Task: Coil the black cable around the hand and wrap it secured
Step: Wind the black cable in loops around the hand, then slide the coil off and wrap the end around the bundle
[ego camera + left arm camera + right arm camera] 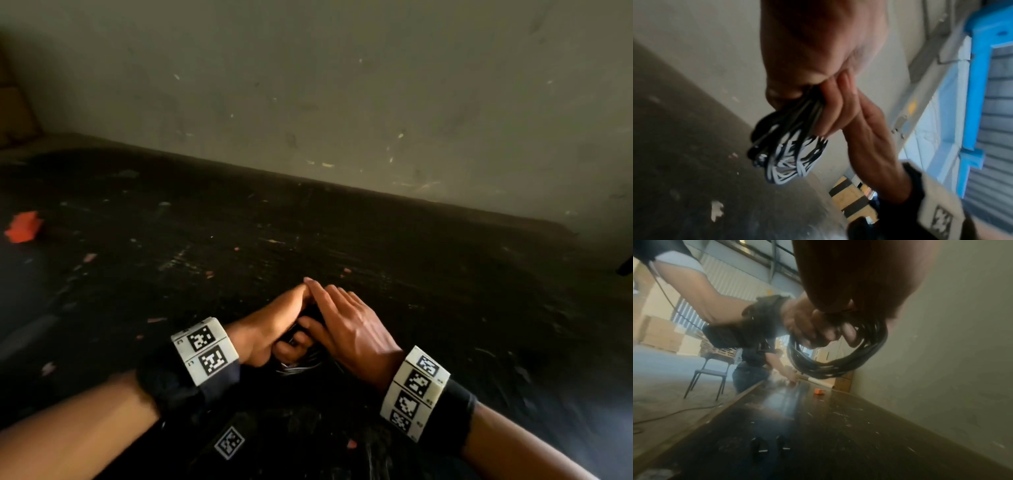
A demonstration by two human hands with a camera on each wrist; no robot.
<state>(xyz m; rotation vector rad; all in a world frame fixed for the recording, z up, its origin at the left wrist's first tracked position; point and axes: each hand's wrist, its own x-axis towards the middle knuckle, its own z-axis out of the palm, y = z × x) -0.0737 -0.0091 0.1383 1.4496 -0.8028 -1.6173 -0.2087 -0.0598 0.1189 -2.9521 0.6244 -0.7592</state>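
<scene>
The coiled black cable (pixel 846 365) is hanging in loose loops above the dark worktop (pixel 376 246), sandwiched between the hands. The left grip (pixel 270 329) is curling tight round the bundle. The right grip (pixel 349 325) is pressing straight fingers (pixel 329 298) flat against it. No securing wrap is showing yet, so I judge any slackening of the left grip is risking loops springing apart and tangling.

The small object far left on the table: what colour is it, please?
The object is orange, clearest in the head view.
</scene>
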